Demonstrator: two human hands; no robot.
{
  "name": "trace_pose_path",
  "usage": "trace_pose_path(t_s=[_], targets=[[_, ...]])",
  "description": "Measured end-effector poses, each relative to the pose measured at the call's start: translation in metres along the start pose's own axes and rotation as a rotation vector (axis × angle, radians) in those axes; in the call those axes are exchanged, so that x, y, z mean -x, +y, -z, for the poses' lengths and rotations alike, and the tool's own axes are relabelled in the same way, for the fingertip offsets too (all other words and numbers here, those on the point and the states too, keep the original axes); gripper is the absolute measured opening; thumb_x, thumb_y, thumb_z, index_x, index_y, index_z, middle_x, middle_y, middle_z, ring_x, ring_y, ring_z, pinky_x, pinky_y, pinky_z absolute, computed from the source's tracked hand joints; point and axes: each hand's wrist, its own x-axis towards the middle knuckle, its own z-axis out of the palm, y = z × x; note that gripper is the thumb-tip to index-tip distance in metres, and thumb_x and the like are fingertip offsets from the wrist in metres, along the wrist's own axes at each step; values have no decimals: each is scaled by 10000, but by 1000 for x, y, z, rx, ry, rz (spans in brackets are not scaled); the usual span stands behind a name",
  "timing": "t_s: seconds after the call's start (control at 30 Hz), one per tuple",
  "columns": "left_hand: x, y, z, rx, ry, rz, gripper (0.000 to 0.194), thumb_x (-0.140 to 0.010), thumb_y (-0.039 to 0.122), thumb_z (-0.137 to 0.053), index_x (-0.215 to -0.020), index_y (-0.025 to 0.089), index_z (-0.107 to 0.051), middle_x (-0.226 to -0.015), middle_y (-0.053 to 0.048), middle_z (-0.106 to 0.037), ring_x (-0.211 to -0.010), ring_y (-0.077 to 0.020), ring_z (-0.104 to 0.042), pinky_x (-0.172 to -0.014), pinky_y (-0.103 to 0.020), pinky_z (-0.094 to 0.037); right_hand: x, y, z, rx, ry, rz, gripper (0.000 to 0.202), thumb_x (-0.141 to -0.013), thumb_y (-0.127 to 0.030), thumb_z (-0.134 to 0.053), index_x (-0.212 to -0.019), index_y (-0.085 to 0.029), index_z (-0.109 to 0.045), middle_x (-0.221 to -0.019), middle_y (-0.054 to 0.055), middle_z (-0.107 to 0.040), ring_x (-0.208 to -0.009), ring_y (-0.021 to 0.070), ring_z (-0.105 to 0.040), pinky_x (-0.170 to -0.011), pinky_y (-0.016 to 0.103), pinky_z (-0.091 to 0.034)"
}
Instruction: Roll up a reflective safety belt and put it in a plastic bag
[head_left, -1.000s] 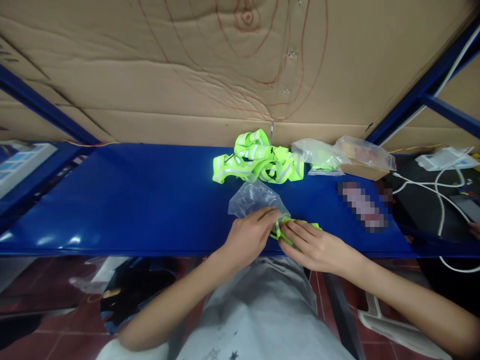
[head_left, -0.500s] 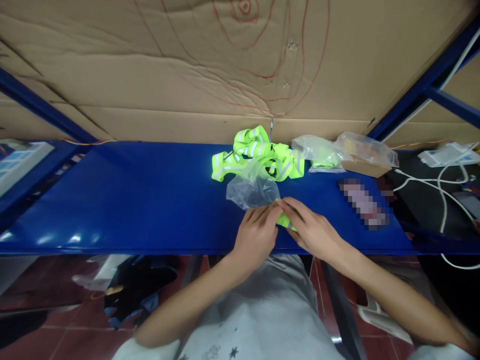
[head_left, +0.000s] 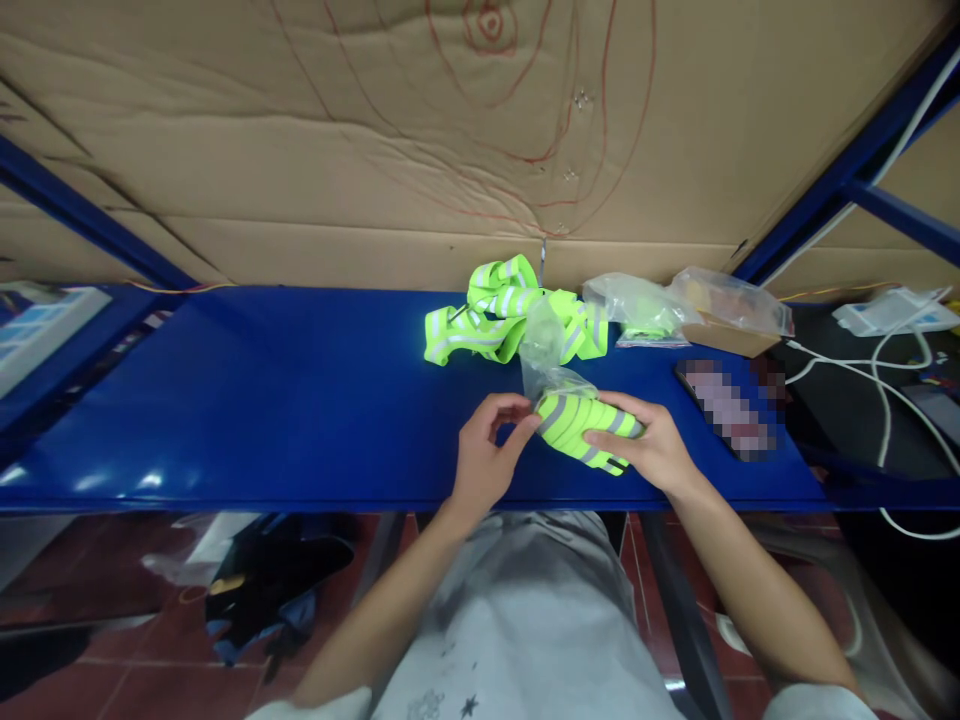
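Observation:
My right hand (head_left: 656, 440) grips a folded bundle of neon-yellow reflective strap (head_left: 577, 425) with grey bands, thumb on top and fingers behind. A clear plastic bag (head_left: 544, 350) touches the bundle's far left end and stands up crumpled from it. At that same end, the thumb and fingertips of my left hand (head_left: 487, 455) come together in a pinch, seemingly on the edge of the bag; the exact contact is too small to see well. Behind the bag lies a loose heap of similar yellow reflective straps (head_left: 506, 295), partly covered by it.
A phone (head_left: 727, 410) rests right of my right hand. Farther back are a bagged yellow item (head_left: 649, 310) and a cardboard box (head_left: 735, 330) with plastic over it. White cables (head_left: 885, 370) run along the right side. A cardboard wall (head_left: 360, 160) closes off the blue table (head_left: 262, 400).
My hands have moved apart, and the right one has turned the strap bundle into full view. The bag has shifted right and narrowed, while my left hand has moved slightly left.

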Motion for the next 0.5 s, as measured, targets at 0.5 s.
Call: trace_pose_path(t_s=[0.5], targets=[[20,8,-28,-439,31,-472,114,-1001,252,-598,-1099,220,-645,-1054,-90,-701,-1009,-207,-685,-909,-368,-538,-9,9,-30,-373,192,-156,541,-606,-425,-959,-1051,-187,-765,-980,48,-809,-838,250,-747,-748,342,-596]])
